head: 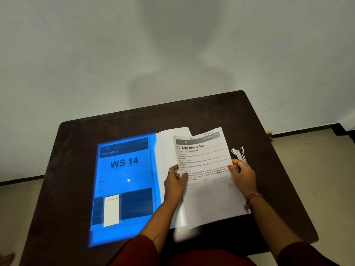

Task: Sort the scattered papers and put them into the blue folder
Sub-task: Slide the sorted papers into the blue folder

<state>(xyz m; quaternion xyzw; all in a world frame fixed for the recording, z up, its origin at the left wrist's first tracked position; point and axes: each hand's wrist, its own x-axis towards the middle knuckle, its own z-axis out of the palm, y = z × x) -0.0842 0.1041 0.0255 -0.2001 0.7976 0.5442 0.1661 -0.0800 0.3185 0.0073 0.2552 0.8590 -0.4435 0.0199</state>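
Note:
A blue folder [123, 233] lies open on the dark table [76, 189], its translucent left flap showing a sheet marked "WS 14" beneath. Over the folder's right half I hold a printed paper [203, 156] headed "Wipe Drying Mat", slightly raised and tilted. My left hand [175, 181] pinches its left edge with the thumb on top. My right hand [243, 176] pinches its right edge. More white sheets [167, 143] lie underneath, their edges showing at the top and bottom.
A metal stapler [239, 153] lies on the table just beyond my right hand. The table's far edge meets a plain wall [172, 54]. Floor shows at both sides.

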